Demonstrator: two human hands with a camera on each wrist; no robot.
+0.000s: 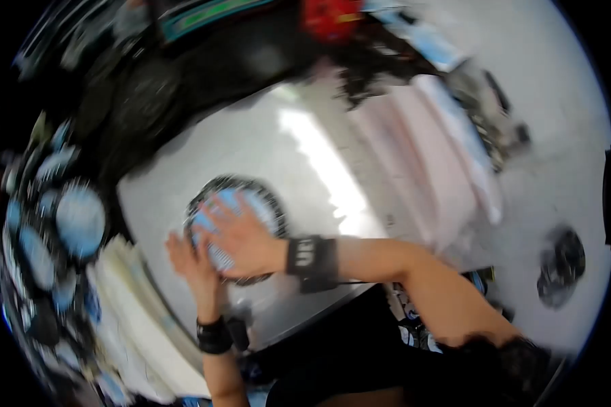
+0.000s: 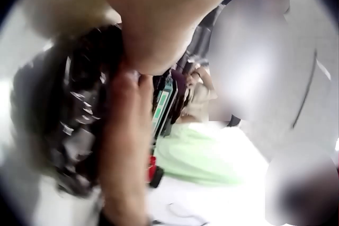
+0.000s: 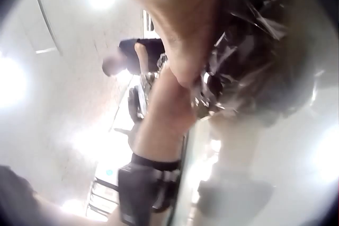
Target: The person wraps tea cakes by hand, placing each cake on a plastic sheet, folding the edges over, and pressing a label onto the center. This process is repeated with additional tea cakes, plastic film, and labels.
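A round package (image 1: 271, 217) in shiny, crinkled dark-edged plastic, with a blue and white top, lies on the pale tabletop (image 1: 183, 159). My right hand (image 1: 244, 237) rests flat over its top, fingers straight and spread. Beside it, my left hand (image 1: 200, 271) touches the package's near left edge with fingers extended. In the left wrist view the crinkled wrap of the package (image 2: 77, 125) shows close against the hands. From the right wrist, the same shiny wrap (image 3: 249, 61) appears under the right hand. Both wrists wear black bands. The package's underside is hidden.
Similar round packages (image 1: 80, 220) crowd the left side, near a stack of cream sheets (image 1: 139, 319). Pinkish-white folded sheets (image 1: 421, 159) lie at the right. Dark plastic-wrapped items (image 1: 139, 95) fill the back, and a red object (image 1: 329, 19) stands behind. Another person (image 3: 145, 54) is in the background.
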